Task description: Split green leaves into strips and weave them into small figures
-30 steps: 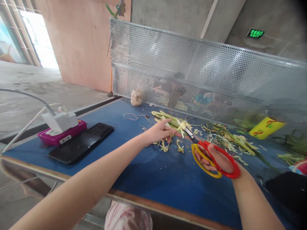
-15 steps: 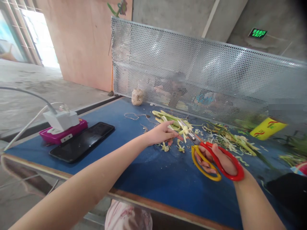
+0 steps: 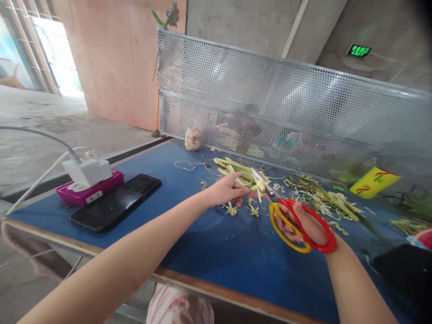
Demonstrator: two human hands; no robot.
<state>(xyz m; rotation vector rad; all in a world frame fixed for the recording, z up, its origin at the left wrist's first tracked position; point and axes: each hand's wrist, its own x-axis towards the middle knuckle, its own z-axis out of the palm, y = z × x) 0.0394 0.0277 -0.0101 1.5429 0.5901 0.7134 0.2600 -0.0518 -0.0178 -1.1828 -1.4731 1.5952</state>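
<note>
My right hand [image 3: 290, 225] grips scissors [image 3: 272, 193] with one red and one yellow handle, fingers through the loops. Their blades point away and to the left, beside a pale, split piece of plant stalk [image 3: 259, 185]. My left hand [image 3: 232, 188] is closed at the fingertips on that pale piece, though the exact contact is partly hidden. Just behind it lie green-white stalks [image 3: 232, 163] on the blue table [image 3: 216, 252]. Small frilly trimmings [image 3: 231, 209] rest in front of the fingers.
Leafy scraps [image 3: 337, 202] spread to the right, near a yellow packet [image 3: 375, 182]. A black phone [image 3: 116, 202] and a purple power strip [image 3: 89, 188] with white chargers lie left. A perforated metal screen [image 3: 236, 81] borders the back, near a wrapped lump [image 3: 193, 138].
The scissors' handles have come slightly closer together, and my right hand has shifted a little left. My left hand stays at nearly the same place. The view has tilted slightly.
</note>
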